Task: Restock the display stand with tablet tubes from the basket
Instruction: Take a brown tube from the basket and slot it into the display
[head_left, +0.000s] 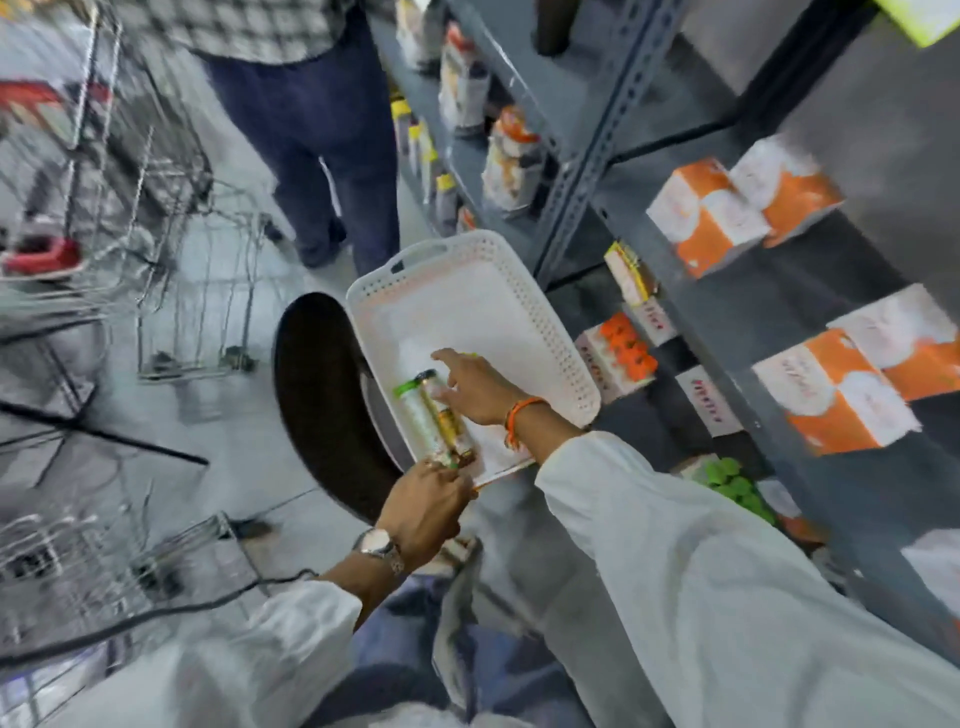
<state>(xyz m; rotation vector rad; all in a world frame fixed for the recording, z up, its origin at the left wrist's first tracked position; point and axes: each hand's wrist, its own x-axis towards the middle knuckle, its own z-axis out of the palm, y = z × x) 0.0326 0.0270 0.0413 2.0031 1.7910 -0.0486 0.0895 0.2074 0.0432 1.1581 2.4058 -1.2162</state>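
A white perforated basket (550, 332) rests on a dark round stool (317, 395) beside the shelving. Inside its near end lie tablet tubes: a white one with a green cap (418, 410) and a gold-brown one (447, 421). My left hand (421, 512) grips the near ends of these tubes at the basket's front rim. My right hand (475, 387) reaches into the basket over the tubes, fingers spread, touching them from the right. On the shelf to the right stands a display of orange-capped tubes (623, 351), and lower down a group of green-capped ones (732, 480).
Grey metal shelving (587, 156) on the right holds orange-and-white boxes (711, 218) and bottles. Another person (322, 130) stands in the aisle just beyond the basket. Wire racks (171, 249) stand at the left, and a black cable (156, 613) crosses the floor.
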